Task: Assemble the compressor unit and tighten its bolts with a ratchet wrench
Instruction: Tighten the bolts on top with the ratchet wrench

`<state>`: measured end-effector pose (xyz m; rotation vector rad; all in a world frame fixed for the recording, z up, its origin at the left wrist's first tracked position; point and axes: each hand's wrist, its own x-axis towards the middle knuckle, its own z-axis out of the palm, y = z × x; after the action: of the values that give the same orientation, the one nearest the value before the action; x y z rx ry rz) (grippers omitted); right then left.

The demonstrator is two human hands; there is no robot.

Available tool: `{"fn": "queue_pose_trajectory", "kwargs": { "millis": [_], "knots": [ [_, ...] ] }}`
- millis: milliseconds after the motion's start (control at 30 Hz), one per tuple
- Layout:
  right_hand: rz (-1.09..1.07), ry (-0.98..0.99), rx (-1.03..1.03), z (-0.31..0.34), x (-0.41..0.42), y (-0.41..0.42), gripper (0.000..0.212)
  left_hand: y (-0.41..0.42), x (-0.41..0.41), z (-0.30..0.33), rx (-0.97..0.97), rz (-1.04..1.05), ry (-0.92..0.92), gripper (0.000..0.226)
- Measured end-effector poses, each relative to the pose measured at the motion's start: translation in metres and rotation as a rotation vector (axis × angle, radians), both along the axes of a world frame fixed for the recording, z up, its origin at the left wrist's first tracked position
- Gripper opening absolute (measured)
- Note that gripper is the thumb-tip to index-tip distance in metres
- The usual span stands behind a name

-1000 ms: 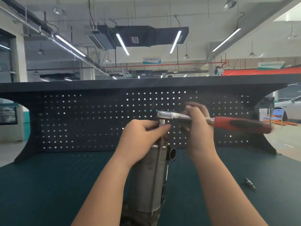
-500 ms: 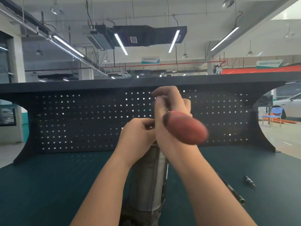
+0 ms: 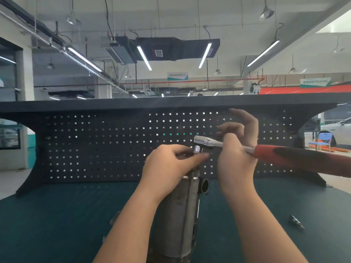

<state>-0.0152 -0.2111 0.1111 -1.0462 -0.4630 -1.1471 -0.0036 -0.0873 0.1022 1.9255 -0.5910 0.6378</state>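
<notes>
Nearest, compressor: grey cylindrical metal compressor body (image 3: 180, 215) stands upright on the green bench, bolt end up for access.
Left hand (image 3: 167, 168): curled around the top, steadying it.
Right hand (image 3: 237, 154): grips red-handled chrome ratchet wrench (image 3: 266, 152), upper fingers loose; socket seated on a bolt.
Far right: small loose metal bit (image 3: 296, 222) lies apart.

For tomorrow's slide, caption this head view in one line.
Left hand steadies the upright compressor unit while the right hand works the red-handled ratchet wrench.
</notes>
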Motion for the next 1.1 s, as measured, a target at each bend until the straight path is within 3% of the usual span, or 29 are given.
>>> {"fn": "queue_pose_trajectory", "kwargs": {
  "millis": [33,100,200,300,400,533,600,700,833,900,1000,1100],
  "knots": [
    [-0.057,-0.023,-0.091,0.004,-0.007,0.008,0.050,0.000,0.002,0.001,-0.010,0.002,0.006,0.051],
    [-0.202,0.024,-0.318,0.008,-0.016,0.027,0.049,0.001,0.004,0.001,-0.010,0.000,0.023,0.035],
    [-0.245,0.091,-0.538,0.006,-0.019,0.040,0.032,0.003,0.005,-0.003,0.154,0.064,-0.006,0.019],
    [-0.156,0.057,-0.435,0.006,-0.014,0.024,0.027,0.003,0.000,0.000,0.066,-0.021,-0.005,0.014],
    [0.004,-0.001,-0.178,-0.001,-0.001,-0.001,0.023,0.003,-0.004,0.001,0.052,-0.042,-0.014,0.023],
    [0.182,0.284,0.103,-0.013,0.018,-0.013,0.025,0.003,-0.003,-0.001,0.052,-0.007,-0.029,0.018],
    [0.130,0.211,0.195,-0.014,0.014,-0.006,0.032,0.001,-0.003,-0.002,0.029,0.002,-0.044,0.017],
    [-0.052,-0.052,0.049,-0.004,-0.001,0.005,0.048,0.001,-0.005,-0.004,0.006,0.003,-0.041,0.033],
    [-0.309,0.038,-0.396,0.010,-0.018,0.027,0.043,0.001,-0.001,0.001,0.050,0.015,-0.018,0.011],
    [-0.345,0.035,-0.481,0.010,-0.021,0.035,0.040,0.001,0.000,0.002,0.088,0.052,-0.017,0.014],
    [-0.284,0.047,-0.352,0.012,-0.013,0.025,0.047,0.002,-0.004,0.000,0.062,0.031,-0.031,0.025],
    [-0.108,-0.092,-0.081,0.000,-0.006,0.011,0.046,0.002,-0.007,-0.002,0.092,0.030,-0.027,0.033]
  ]
}}
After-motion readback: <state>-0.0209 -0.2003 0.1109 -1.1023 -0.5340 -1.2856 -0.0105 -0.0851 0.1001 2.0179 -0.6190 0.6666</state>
